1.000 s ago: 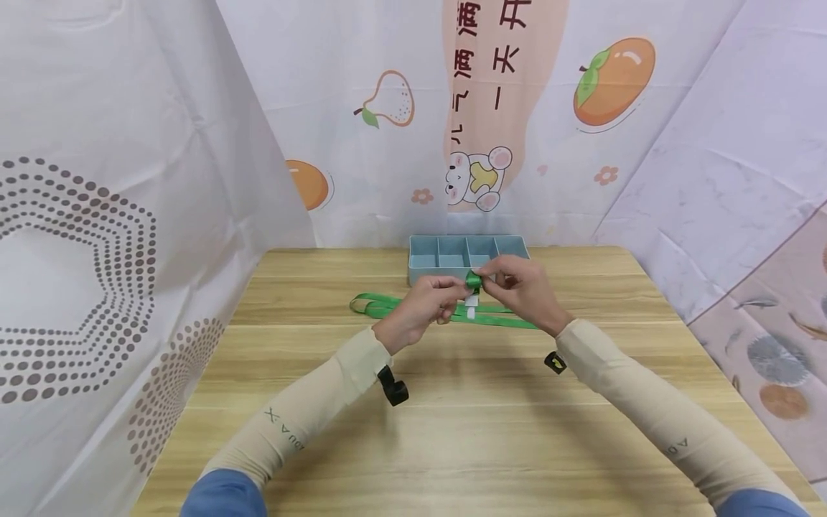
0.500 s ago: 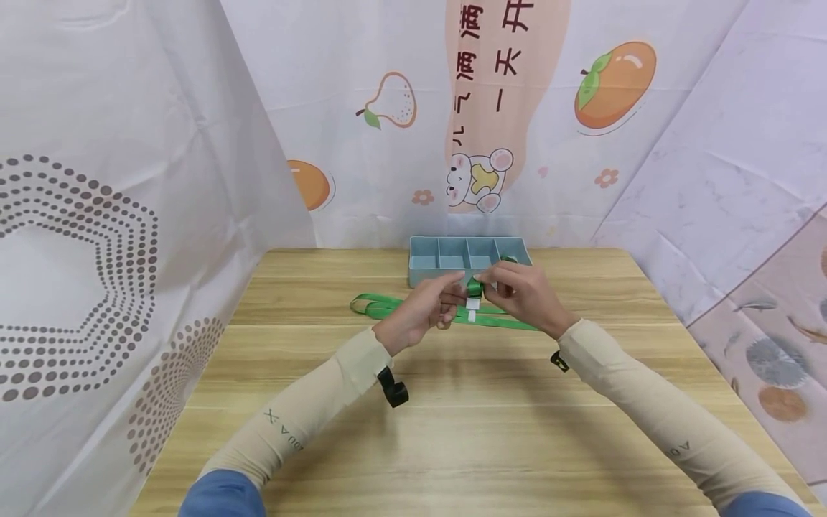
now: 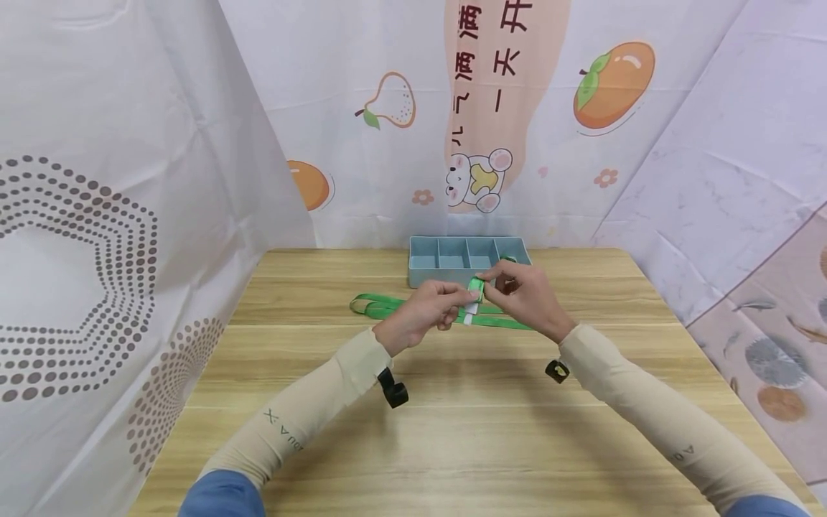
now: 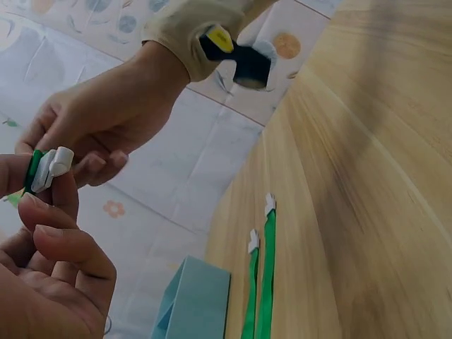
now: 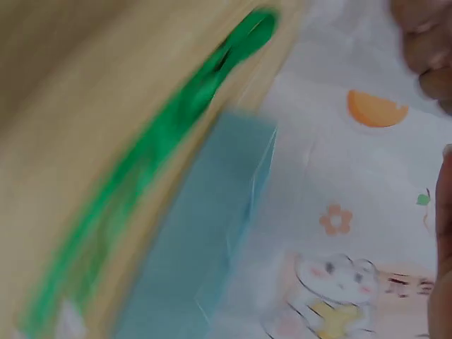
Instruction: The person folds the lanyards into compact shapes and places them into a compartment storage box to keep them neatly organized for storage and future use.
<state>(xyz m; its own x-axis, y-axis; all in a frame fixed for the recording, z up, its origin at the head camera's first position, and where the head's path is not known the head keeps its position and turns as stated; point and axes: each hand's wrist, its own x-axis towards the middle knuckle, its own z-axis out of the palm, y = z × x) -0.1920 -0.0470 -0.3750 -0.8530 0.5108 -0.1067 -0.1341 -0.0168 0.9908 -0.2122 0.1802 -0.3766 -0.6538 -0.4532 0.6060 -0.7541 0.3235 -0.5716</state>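
Between both hands is a green lanyard (image 3: 476,286), gathered into a small folded bundle, with a white plastic clip (image 4: 60,162) sticking out of it. My left hand (image 3: 423,310) pinches the bundle from the left, thumb on top. At its upper right edge, the thumb and forefinger of my right hand (image 3: 530,298) pinch the green strap. Behind and below the hands, more green lanyards (image 3: 371,307) lie stretched across the table; two white clip ends (image 4: 270,203) show in the left wrist view. The right wrist view is blurred and does not show the bundle.
A blue-grey box (image 3: 429,276) with several compartments stands at the table's back edge, just beyond the hands. Something green (image 3: 508,259) shows in its rightmost compartment. Printed curtains (image 3: 362,179) hang behind and at both sides of the wooden table (image 3: 452,431).
My left thumb, raised half a second ago, has come down onto the lanyard bundle. The bundle has turned a little and its white clip has swung left. My right hand keeps its pinch.
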